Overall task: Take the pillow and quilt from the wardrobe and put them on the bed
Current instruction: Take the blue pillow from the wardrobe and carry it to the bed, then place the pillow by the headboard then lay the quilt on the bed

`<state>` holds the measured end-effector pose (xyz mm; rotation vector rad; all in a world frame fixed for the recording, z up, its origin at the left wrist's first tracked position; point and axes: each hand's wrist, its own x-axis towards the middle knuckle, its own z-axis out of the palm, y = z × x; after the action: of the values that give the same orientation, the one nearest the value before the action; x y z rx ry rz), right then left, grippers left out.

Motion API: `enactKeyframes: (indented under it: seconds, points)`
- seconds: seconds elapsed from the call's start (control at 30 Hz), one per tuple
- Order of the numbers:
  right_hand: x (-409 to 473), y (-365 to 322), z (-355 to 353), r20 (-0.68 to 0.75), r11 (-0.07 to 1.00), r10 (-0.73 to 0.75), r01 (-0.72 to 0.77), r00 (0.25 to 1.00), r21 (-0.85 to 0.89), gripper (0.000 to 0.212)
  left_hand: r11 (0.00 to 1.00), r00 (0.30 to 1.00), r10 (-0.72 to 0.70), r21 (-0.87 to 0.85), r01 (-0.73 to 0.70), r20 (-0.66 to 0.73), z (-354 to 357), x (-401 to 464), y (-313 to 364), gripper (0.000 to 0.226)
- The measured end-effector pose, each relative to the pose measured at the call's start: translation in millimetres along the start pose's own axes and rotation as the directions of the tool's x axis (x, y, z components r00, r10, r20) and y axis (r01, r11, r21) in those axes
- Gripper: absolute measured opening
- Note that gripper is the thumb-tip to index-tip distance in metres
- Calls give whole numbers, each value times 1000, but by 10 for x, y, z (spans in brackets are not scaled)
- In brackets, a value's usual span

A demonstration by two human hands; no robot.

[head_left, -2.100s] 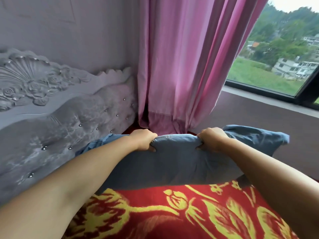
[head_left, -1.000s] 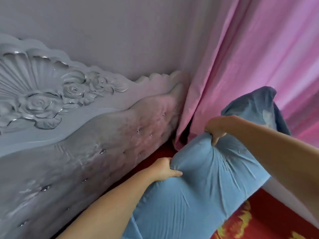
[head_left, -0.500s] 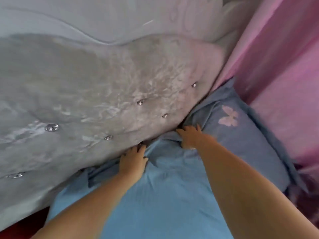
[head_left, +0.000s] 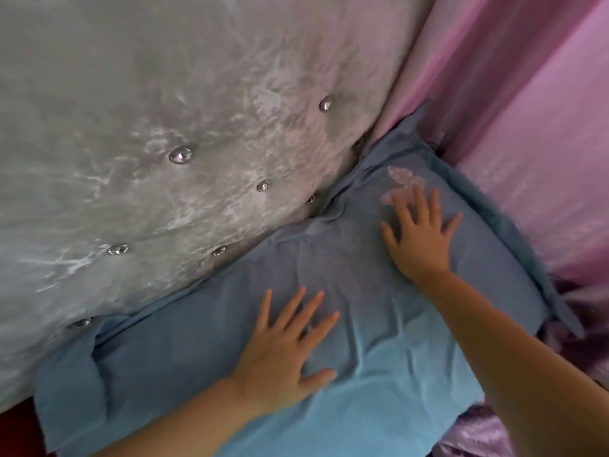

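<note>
The blue pillow lies flat on the bed, its far edge pushed against the grey tufted headboard. A pale pink butterfly print shows near its far right corner. My left hand rests palm down on the pillow's middle, fingers spread. Farther right, my right hand also lies flat on the pillow with fingers apart, just below the butterfly print. Neither hand grips the fabric. No quilt or wardrobe is in view.
A pink curtain hangs close along the pillow's right side, its hem bunched at the lower right. A strip of red bed cover shows at the bottom left. The headboard has several shiny studs.
The hands carried the pillow to the headboard, set it down and let go. Since half a second ago both hands have slid back from the headboard edge and spread flat on top.
</note>
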<state>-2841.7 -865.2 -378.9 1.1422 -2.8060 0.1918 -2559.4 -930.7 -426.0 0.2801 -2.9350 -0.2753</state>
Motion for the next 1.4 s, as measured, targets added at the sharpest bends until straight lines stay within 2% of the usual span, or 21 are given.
enactKeyframes:
  seconds: [0.03, 0.1, 0.17, 0.33, 0.47, 0.57, 0.67, 0.73, 0.8, 0.97, 1.07, 1.13, 1.2, 1.27, 1.4]
  points:
    - [-7, 189, -23, 91, 995, 96, -93, 991, -37, 63, 999, 999, 42, 17, -43, 23, 64, 29, 151, 79]
    - [-18, 429, 36, 222, 984, 168, -149, 960, -99, 67, 997, 994, 59, 48, -64, 88, 166, 77, 295, 81]
    - [30, 485, 191, 281, 986, 161, -141, 946, -93, 68, 997, 989, 31, 71, -42, 144, 247, 116, 272, 81]
    - [222, 447, 515, 403, 985, 172, -149, 899, -86, 69, 996, 983, 27, 79, -42, 184, 411, 123, 172, 78]
    - [215, 383, 221, 516, 977, 210, -166, 830, -131, 71, 992, 954, -27, 126, -11, 298, 244, 115, 236, 77]
    - [88, 240, -218, 543, 977, 212, -156, 812, -148, 68, 997, 923, -36, 73, 8, 384, -40, 21, 181, 78]
    - [-204, -15, -679, 475, 983, 180, -136, 861, -124, 60, 997, 911, -62, 73, 35, 408, -558, -232, -36, 74]
    - [-453, -239, -969, 352, 988, 142, -108, 925, -114, 52, 992, 954, -49, 122, 13, 296, -1019, -390, -239, 69]
    - [-724, -456, -1261, 228, 991, 105, -84, 968, -102, 42, 993, 980, -69, 110, 49, 188, -1513, -523, -436, 64]
    - [-1428, -1117, -1975, 170, 983, 169, -153, 971, -100, 35, 986, 987, -156, 62, 154, 36, -2619, -1097, -834, 54]
    - [-1757, -1590, -2482, 120, 982, 147, -131, 982, -136, 36, 976, 977, -195, 111, 185, 84, -3248, -1431, -1005, 52]
    - [-1926, -1875, -2883, 43, 981, 119, -111, 992, -156, 42, 972, 975, -213, 115, 204, 68, -3772, -1511, -1092, 51]
    - [-2028, -2168, -3294, -26, 978, 142, -144, 990, -153, 46, 981, 987, -158, 115, 159, -15, -4312, -1549, -1117, 49]
    - [-2114, -2481, -3639, -29, 971, 179, -182, 983, -153, 50, 986, 996, -61, 153, 70, -64, -4719, -1604, -1093, 48]
    - [-2358, -2956, -4047, -70, 969, 208, -215, 976, -122, 55, 979, 997, 76, 190, -71, -19, -5084, -1612, -976, 47]
